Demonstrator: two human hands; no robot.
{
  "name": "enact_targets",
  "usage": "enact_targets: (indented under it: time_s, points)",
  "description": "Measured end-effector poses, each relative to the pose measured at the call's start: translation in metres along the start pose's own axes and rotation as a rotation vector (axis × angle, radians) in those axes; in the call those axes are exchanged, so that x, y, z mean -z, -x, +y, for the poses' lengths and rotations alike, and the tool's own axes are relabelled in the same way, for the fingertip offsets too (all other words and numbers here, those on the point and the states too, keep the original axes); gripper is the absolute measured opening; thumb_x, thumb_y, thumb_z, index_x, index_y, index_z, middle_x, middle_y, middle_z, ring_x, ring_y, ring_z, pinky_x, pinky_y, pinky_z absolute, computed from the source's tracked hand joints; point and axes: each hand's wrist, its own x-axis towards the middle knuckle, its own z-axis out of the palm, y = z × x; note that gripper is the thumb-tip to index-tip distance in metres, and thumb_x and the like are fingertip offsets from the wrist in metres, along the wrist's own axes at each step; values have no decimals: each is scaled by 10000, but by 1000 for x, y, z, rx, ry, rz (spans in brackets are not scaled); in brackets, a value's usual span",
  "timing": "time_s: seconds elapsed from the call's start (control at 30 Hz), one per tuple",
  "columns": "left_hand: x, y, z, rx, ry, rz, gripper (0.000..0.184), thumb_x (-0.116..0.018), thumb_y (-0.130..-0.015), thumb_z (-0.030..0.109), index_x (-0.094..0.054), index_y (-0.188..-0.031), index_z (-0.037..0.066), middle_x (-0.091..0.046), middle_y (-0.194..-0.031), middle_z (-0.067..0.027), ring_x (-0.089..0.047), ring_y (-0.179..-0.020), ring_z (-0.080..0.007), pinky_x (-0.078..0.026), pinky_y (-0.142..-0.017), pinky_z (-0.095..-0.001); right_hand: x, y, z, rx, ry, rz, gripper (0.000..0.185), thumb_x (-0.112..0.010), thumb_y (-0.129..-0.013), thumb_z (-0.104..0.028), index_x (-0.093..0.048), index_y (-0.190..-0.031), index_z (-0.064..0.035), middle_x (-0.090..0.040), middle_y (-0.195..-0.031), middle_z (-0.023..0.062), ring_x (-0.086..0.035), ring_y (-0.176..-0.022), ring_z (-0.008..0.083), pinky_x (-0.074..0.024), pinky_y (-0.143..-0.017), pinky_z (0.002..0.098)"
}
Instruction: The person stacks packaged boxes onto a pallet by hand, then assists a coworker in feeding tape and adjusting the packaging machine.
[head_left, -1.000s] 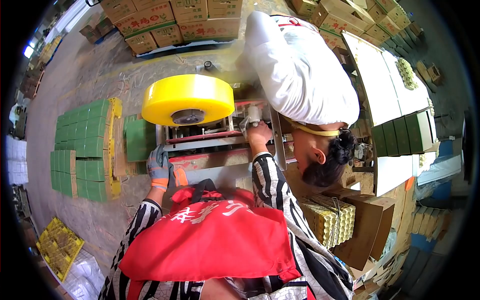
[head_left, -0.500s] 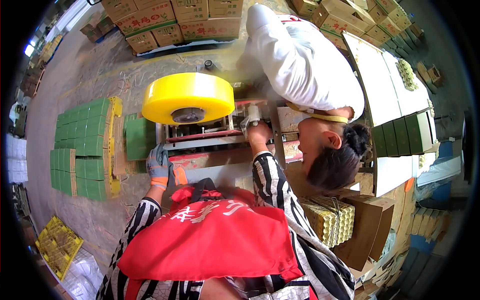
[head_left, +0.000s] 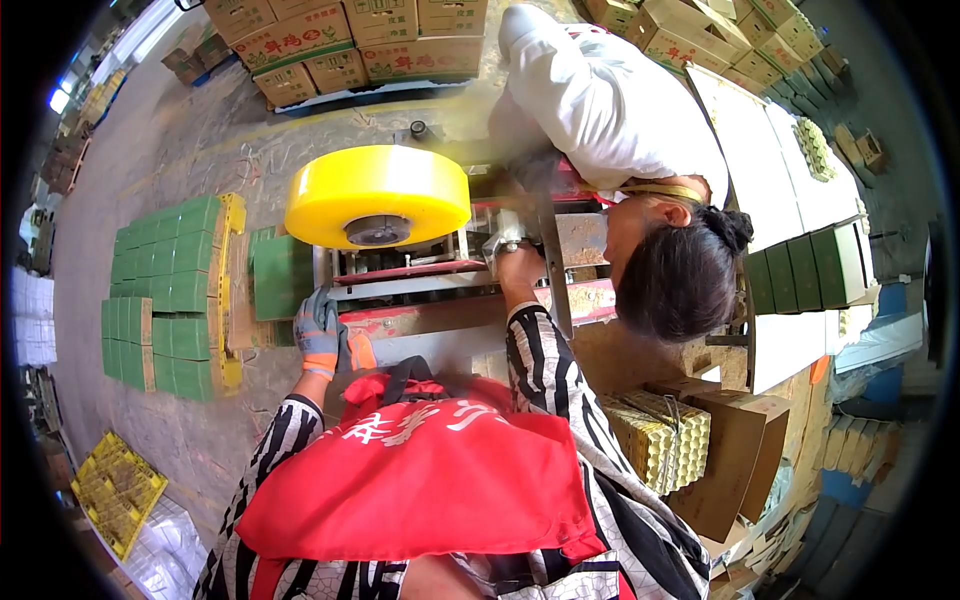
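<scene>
My left hand, in a grey glove with an orange cuff, rests at the left end of the carton-sealing machine, close to a green carton. Its fingers look stretched out. Beside it is another orange-edged piece, perhaps a second glove. My bare right hand is closed at the lower end of a white cylindrical part with clear film around it; its fingertips are partly hidden. A large yellow tape roll sits above the machine, between my hands and further away.
A co-worker in a white top leans over the machine's right end. Green cartons are stacked at left, brown cartons at the back. Bundled egg trays and an open carton stand right. A white table holds more green cartons.
The co-worker's head has shifted right and turned further down, and their torso has moved slightly right, exposing a red garment. My two hands stay in nearly the same places.
</scene>
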Motion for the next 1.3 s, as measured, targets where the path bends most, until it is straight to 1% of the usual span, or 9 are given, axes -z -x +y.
enact_targets:
  time_s: [0.17,0.27,0.37,0.47,0.67,0.77,0.97,1.07,1.3]
  points:
    - [0,0,-3,1,-23,-9,351,-619,-860,97,-619,-1210,66,-645,-1081,-167,-607,-1000,-359,-474,-897,-407,-2,2,3,59,21,79,295,-600,-789,-327,-730,-854,-70,-713,-903,184,-695,-868,352,-552,-769,427]
    - [-1,1,-2,18,-1,-4,349,-621,-858,96,-620,-1206,65,-646,-1079,-167,-610,-994,-359,-475,-896,-406,6,5,1,67,38,18,289,-595,-779,-307,-716,-877,-64,-711,-925,186,-691,-888,349,-547,-785,433]
    - [-2,1,-3,18,20,9,340,-622,-861,101,-623,-1200,68,-649,-1072,-167,-611,-990,-360,-478,-889,-407,9,8,-1,72,45,62,293,-595,-769,-286,-700,-919,-58,-705,-954,189,-683,-913,351,-540,-808,434]
    - [-4,0,-4,19,30,16,330,-622,-865,101,-627,-1194,69,-650,-1065,-168,-612,-986,-361,-481,-883,-409,14,7,-4,37,40,-22,302,-604,-759,-277,-688,-947,-56,-703,-961,185,-680,-920,349,-535,-819,435]
    - [2,-1,4,-21,-46,5,326,-620,-873,105,-626,-1197,68,-650,-1063,-168,-612,-986,-360,-479,-885,-410,23,9,-9,9,10,-61,293,-606,-757,-267,-695,-938,-55,-707,-966,188,-681,-930,349,-534,-828,432]
    - [2,0,7,-12,-3,22,328,-621,-875,108,-624,-1200,65,-649,-1075,-164,-609,-997,-355,-474,-895,-409,28,11,-11,3,-6,-65,282,-595,-766,-258,-703,-942,-67,-709,-977,184,-681,-940,347,-534,-833,429]
    - [0,0,4,-4,21,15,327,-616,-880,110,-622,-1203,65,-646,-1087,-162,-604,-1008,-355,-468,-903,-410,30,11,-12,-12,-28,-69,287,-560,-800,-270,-719,-970,-102,-712,-989,166,-682,-951,336,-536,-836,419]
    - [-1,0,2,-7,14,17,324,-610,-886,123,-622,-1204,66,-645,-1085,-166,-602,-1006,-360,-467,-901,-412,35,13,-13,23,33,-74,293,-555,-811,-283,-721,-977,-108,-713,-988,162,-682,-954,333,-537,-834,415]
    - [2,-1,7,-12,4,3,317,-601,-894,147,-623,-1199,60,-644,-1061,-173,-607,-986,-366,-475,-881,-414,17,8,-6,15,-22,-6,290,-576,-795,-295,-714,-941,-85,-713,-961,175,-685,-931,338,-540,-822,419]
